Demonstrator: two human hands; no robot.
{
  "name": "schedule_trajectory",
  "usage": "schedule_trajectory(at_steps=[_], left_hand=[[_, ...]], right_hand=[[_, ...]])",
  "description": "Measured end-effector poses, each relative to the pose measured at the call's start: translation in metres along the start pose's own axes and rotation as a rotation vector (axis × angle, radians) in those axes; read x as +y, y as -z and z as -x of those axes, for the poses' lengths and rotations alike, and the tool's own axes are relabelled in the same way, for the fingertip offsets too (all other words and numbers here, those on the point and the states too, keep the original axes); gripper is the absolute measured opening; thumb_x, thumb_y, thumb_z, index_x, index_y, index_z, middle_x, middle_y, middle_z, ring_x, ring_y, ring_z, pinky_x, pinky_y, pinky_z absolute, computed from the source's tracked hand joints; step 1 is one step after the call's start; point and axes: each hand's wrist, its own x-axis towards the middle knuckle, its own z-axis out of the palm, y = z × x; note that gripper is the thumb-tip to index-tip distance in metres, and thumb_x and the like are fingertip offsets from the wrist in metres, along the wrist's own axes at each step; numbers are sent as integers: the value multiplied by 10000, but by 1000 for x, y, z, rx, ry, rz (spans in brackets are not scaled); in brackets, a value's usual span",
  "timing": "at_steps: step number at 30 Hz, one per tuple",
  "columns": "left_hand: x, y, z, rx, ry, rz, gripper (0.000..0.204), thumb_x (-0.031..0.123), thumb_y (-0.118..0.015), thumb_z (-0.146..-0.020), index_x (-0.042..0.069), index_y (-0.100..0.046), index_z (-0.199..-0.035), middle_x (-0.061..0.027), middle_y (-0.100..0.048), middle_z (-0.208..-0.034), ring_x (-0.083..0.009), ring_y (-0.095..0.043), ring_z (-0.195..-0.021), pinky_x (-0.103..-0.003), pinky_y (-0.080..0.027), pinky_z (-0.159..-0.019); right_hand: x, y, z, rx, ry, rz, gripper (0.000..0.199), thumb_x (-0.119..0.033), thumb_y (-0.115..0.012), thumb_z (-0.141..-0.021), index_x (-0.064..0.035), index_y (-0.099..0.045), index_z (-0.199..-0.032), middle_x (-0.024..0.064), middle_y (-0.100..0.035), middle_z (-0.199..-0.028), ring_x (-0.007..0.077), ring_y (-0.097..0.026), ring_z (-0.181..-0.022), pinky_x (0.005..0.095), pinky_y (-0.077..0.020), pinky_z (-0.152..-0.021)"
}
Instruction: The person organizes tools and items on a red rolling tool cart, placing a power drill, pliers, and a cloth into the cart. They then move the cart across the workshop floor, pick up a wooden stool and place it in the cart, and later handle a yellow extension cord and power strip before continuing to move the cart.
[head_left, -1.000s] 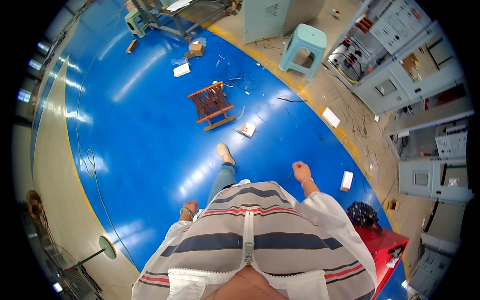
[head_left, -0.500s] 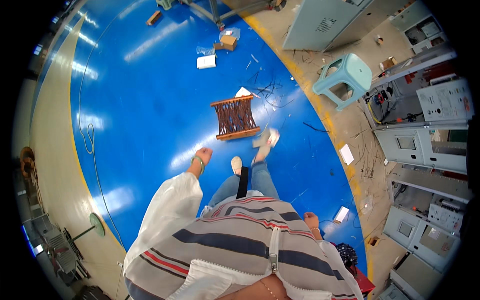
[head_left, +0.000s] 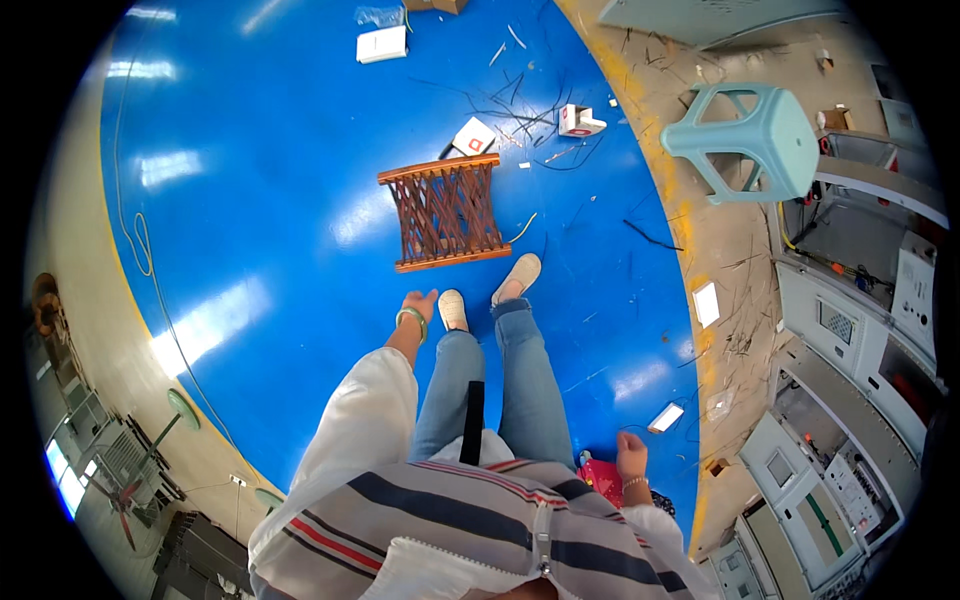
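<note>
My left hand (head_left: 420, 303), with a green bangle at the wrist, hangs in front of me with its fingers apart and nothing in it. Low on the right, my right hand (head_left: 630, 456) is loosely closed, with no object showing in it. Beyond my feet, a brown wooden stool with crossed slats (head_left: 447, 213) stands on the blue floor (head_left: 290, 150). Nearest to it is my left hand, not touching it. A white box with a red mark (head_left: 474, 136) lies just past the stool. Farther right is a small white and red box (head_left: 580, 121).
Dark wire scraps (head_left: 515, 105) litter the floor. On the right are a pale green plastic stool (head_left: 755, 140) and open grey electrical cabinets (head_left: 835, 320). A red object (head_left: 600, 482) is beside my right hand. A long cable (head_left: 145, 245) runs along the left.
My raised right foot has come down on the floor. The small white and red box by that foot now lies farther off, among the wire scraps. My left hand's fingers have loosened; the view has shifted.
</note>
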Motion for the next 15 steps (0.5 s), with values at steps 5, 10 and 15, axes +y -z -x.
schedule_trajectory(at_steps=[5, 10, 15], left_hand=[[29, -65, -98, -128, 307, 477, 765, 479, -652, -798, 67, -362, -1373, -191, -385, -1390, -328, -431, -1239, -417, -347, -1021], [70, -129, -132, 12, 378, 1314, 874, 534, -667, -766, 117, -252, -1412, -144, -300, -1403, -281, -466, -1141, -401, -406, -976], [107, -72, -143, -121, 16, 1215, 341, 490, -644, -802, 157, -577, -781, 12, -539, -569, -139, -549, -499, -263, -483, -434]], right_hand=[[26, 7, -11, -48, -90, 69, 193, -140, -593, -847, 40, -649, -890, 88, -666, -809, 124, -600, -741, 267, -468, -663], [53, 14, -7, 43, -260, 159, 198, -138, -596, -840, 43, -650, -903, 93, -673, -812, 144, -633, -734, 271, -498, -669], [79, 14, 0, 7, -241, 53, 202, -132, -587, -845, 45, -644, -923, 101, -672, -825, 156, -644, -765, 274, -511, -692]])
